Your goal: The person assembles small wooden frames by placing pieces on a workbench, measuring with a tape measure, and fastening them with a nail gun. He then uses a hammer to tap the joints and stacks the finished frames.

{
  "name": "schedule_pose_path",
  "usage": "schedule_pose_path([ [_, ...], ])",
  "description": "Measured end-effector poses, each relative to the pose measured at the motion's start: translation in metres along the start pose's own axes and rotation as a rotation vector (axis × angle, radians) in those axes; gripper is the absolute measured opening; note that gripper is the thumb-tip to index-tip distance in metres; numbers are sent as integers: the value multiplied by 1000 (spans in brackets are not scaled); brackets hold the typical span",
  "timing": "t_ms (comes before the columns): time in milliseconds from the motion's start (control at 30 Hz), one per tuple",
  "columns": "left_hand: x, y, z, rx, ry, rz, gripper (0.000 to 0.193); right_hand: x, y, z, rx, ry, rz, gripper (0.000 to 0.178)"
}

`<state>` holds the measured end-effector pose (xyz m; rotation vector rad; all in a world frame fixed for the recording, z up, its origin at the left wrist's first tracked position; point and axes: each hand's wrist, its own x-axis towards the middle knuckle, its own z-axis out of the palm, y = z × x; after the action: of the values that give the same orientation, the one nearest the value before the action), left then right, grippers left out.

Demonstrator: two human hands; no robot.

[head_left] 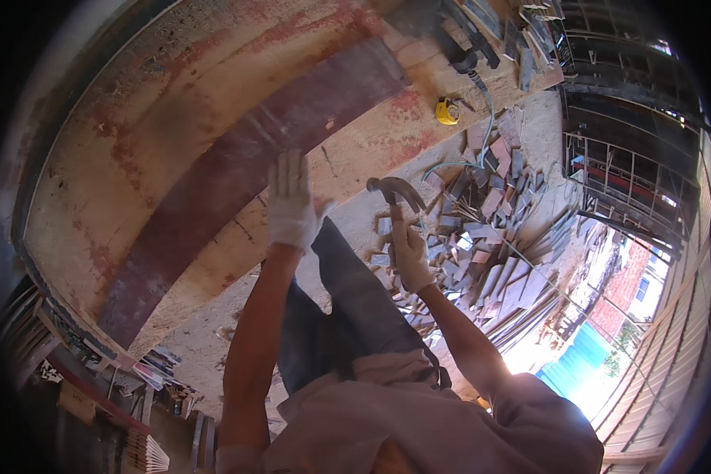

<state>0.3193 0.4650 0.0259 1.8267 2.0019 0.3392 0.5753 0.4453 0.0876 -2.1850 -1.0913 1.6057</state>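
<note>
Long maroon board [241, 158], scuffed and dusty, lying flat on the bench [363, 148], reaching from near its left corner alongside the near edge. Claw hammer [395, 188], dull metal head, gripped in the right hand [411, 257] just off that edge.

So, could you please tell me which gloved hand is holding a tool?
The right hand: it grips a claw hammer, whereas the left hand is open, with fingers extended, holding none.

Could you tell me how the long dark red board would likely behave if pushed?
The board should probably feel stiff, as it looks like one solid panel. Lying flat on the table, it seems unlikely to roll or tip. Being long, it might swivel.
</note>
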Motion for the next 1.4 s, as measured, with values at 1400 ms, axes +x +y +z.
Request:
schedule_pose_path([
  [1400, -324, -241, -44, 134, 168, -636, 89, -95, -16, 170, -250, -350, -68, 52],
])
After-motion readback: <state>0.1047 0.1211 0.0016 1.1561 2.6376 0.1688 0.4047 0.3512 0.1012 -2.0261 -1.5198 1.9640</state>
